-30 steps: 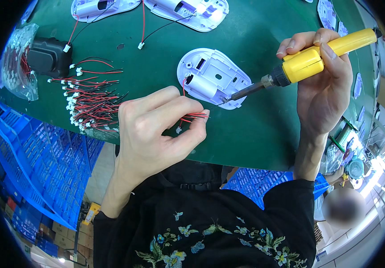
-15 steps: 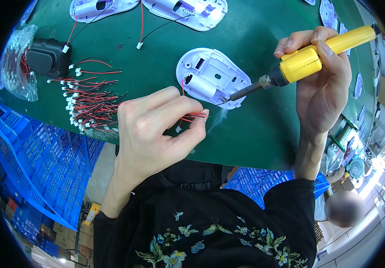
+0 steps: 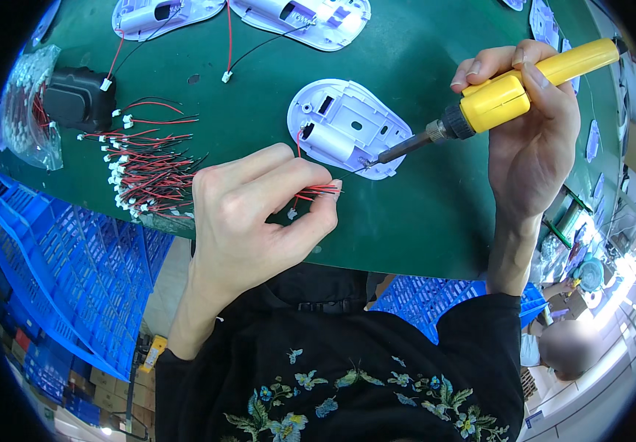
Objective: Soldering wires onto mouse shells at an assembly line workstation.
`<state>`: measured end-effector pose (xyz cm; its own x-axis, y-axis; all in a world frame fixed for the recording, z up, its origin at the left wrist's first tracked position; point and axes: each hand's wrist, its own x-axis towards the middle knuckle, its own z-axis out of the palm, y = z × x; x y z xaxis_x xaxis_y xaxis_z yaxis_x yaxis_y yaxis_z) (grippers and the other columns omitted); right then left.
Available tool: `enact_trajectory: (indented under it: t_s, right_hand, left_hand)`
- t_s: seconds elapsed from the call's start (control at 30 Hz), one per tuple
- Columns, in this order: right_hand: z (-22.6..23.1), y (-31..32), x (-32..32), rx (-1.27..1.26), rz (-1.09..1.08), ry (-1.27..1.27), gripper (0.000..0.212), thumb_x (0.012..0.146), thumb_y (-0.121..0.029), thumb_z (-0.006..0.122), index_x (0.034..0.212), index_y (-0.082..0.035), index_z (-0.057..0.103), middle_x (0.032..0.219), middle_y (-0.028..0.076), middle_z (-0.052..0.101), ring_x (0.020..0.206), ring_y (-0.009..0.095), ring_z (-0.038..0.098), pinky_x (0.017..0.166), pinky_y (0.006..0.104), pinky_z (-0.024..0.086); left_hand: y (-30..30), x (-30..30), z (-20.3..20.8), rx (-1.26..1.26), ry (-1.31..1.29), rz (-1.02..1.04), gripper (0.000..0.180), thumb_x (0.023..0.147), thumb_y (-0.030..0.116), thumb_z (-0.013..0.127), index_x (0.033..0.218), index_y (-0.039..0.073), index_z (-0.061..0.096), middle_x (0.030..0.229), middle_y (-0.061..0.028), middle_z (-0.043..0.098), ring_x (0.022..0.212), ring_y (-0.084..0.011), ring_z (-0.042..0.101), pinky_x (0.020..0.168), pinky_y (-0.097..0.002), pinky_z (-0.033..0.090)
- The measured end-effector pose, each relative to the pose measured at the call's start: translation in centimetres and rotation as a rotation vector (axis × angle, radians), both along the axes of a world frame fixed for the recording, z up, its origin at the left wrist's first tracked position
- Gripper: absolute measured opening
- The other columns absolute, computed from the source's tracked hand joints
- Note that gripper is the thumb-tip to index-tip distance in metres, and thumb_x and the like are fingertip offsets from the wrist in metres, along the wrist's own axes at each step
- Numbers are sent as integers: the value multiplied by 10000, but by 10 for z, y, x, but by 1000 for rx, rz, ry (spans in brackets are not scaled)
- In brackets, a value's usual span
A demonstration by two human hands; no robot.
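My right hand (image 3: 535,125) grips a yellow soldering iron (image 3: 496,105). Its dark tip reaches the lower right end of a pale lilac plastic shell (image 3: 358,127), which lies on the green table. Between the thumb and fingers of my left hand (image 3: 259,214), several red and black wires (image 3: 320,190) are pinched, with a white connector below them. A black wire runs from that hand toward the iron's tip, and a red wire rises to the shell's left side. Whether the tip touches the wire end is too small to tell.
Left on the green table (image 3: 421,236) lie a pile of connector wires (image 3: 148,173), a black block (image 3: 80,98) and a clear bag of wires (image 3: 32,110). More wired shells (image 3: 307,20) sit at the far edge. A blue crate (image 3: 75,258) stands lower left.
A pale wisp of smoke by the iron's tip has gone. The view has shifted slightly; both hands keep their grip and almost the same place.
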<state>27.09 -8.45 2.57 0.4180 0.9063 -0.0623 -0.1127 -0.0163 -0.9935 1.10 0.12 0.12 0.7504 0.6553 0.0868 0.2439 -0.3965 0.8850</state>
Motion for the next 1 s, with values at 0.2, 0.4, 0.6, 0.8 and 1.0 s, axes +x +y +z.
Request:
enact_trajectory:
  t_s: [0.2, 0.4, 0.6, 0.8, 1.0]
  right_hand:
    - [2, 1, 2, 19, 16, -7, 234, 992, -248, 486, 1075, -32, 518, 919, 200, 674, 879, 309, 652, 915, 424, 488]
    - [-1, 1, -1, 7, 17, 8, 234, 995, -243, 485, 1086, -31, 523, 928, 204, 673, 876, 305, 653, 920, 433, 487]
    - [2, 1, 0, 28, 3, 19, 231, 994, -238, 484, 1089, -32, 522, 927, 204, 673, 880, 306, 651, 921, 432, 487]
    - [-1, 0, -1, 12, 31, 0, 241, 997, -248, 480, 1091, -30, 520, 924, 203, 672, 884, 306, 653, 920, 424, 488]
    - [0, 1, 0, 6, 11, -19, 244, 995, -248, 475, 1089, -27, 517, 915, 200, 672, 884, 308, 653, 916, 416, 487]
  left_hand:
    - [0, 1, 2, 9, 9, -3, 90, 716, -8, 786, 760, 26, 716, 607, -1, 551, 461, -69, 408, 434, -253, 260]
    - [0, 0, 0, 4, 9, -1, 89, 719, -9, 787, 762, 25, 717, 606, -1, 552, 461, -69, 406, 436, -254, 259]
    - [1, 0, 2, -1, -1, 0, 95, 716, -17, 786, 766, 24, 717, 604, 1, 552, 462, -66, 404, 436, -254, 256]
    - [0, -1, 1, -7, 4, -4, 95, 715, -19, 784, 766, 24, 718, 606, 2, 556, 463, -67, 405, 437, -255, 260]
    - [0, -2, 0, -22, -6, -6, 90, 719, -15, 785, 769, 21, 719, 613, -2, 570, 468, -69, 416, 438, -252, 265]
